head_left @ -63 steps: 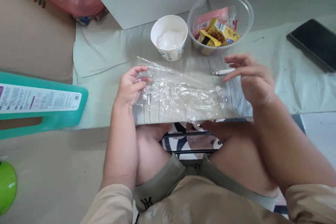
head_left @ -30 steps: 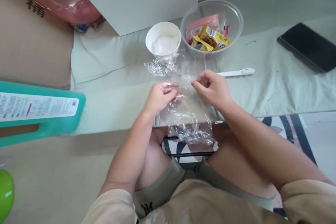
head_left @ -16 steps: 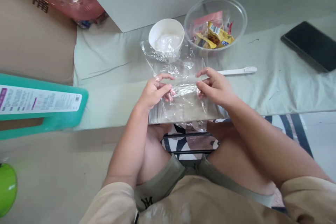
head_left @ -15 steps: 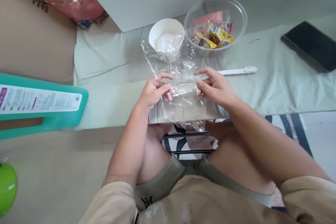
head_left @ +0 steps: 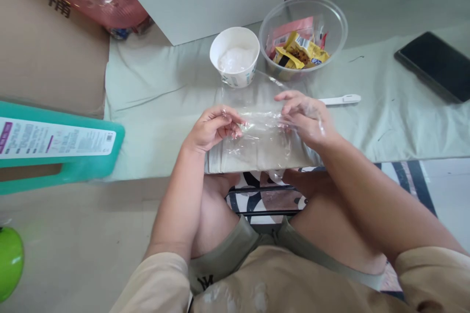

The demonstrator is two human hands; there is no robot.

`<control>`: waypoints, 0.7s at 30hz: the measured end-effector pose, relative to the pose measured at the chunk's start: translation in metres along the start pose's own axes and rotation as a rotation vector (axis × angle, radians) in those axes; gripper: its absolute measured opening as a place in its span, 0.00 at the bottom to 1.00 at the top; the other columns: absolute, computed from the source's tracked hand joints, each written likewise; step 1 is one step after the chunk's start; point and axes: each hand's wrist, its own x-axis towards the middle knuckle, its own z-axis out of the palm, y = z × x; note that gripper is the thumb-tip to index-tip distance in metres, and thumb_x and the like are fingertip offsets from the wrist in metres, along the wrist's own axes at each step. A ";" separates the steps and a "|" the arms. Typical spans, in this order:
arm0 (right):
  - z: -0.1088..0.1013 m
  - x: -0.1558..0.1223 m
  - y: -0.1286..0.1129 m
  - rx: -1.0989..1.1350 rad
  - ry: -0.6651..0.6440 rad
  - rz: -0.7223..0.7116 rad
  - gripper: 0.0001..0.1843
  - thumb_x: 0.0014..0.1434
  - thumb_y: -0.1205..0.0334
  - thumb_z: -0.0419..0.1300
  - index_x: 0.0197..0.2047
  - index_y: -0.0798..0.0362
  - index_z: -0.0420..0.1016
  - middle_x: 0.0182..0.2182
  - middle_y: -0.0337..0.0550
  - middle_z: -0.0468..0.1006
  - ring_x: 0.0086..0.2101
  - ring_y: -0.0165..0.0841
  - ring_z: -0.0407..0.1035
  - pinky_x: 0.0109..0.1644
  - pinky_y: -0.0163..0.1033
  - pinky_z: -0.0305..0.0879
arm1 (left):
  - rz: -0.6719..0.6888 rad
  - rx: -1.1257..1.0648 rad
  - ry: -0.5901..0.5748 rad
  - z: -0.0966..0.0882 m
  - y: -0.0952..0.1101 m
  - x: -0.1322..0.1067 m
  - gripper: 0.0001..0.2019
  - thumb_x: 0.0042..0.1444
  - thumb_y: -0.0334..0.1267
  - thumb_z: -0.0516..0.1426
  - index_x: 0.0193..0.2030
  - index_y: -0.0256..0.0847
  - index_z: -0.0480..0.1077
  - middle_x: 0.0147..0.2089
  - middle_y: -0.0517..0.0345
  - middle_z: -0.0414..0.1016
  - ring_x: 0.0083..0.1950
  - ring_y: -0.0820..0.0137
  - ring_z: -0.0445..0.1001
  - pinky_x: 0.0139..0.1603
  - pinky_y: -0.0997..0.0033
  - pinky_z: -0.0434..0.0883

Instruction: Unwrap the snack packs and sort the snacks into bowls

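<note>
A thin sheet of clear plastic film (head_left: 259, 129) stretches, crinkled, between my two hands above the front of the cloth-covered surface. My left hand (head_left: 216, 127) pinches its left side, fingers curled. On the other side my right hand (head_left: 304, 117) grips it, with film lying over the back of that hand. Just beyond the film stands a white paper cup (head_left: 238, 78) with something whitish, perhaps more film, inside. A white plastic stick (head_left: 341, 100) lies to the right, its near end hidden behind my right hand.
Behind the cup's right side is a clear plastic bowl (head_left: 340, 34) of snack packets (head_left: 308, 49). A black phone (head_left: 436, 66) lies far right. To the left are a teal jug (head_left: 81, 171) and a cardboard box (head_left: 47, 58); a white box (head_left: 205, 0) stands at the back.
The film has come away from in front of the cup and now drapes over my right hand. My left hand has shifted slightly left, and my right hand has turned a little.
</note>
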 end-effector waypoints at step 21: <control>-0.002 0.003 0.018 -0.024 0.059 0.064 0.43 0.49 0.52 0.74 0.65 0.38 0.62 0.57 0.44 0.73 0.43 0.35 0.76 0.45 0.44 0.77 | 0.245 0.229 0.202 0.003 -0.007 0.010 0.06 0.42 0.38 0.68 0.25 0.41 0.77 0.36 0.55 0.79 0.38 0.69 0.77 0.36 0.70 0.74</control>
